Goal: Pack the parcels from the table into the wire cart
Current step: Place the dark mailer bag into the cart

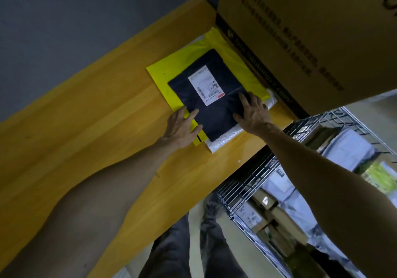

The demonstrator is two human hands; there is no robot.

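A flat black parcel [211,103] with a white shipping label lies on top of a yellow mailer [171,69], which lies on a white bubble mailer [223,140], all stacked on the wooden table [86,116]. My left hand [182,127] rests with spread fingers on the near-left edge of the stack, touching the yellow mailer and the black parcel. My right hand [252,111] lies flat on the black parcel's near-right corner, fingers straight. The wire cart [257,170] stands to the right of the table, holding several boxes and bags.
A large cardboard box [300,30] stands on the table just beyond the stack, close to its right side. My legs and the pale floor show below the table's edge. Grey wall lies to the left.
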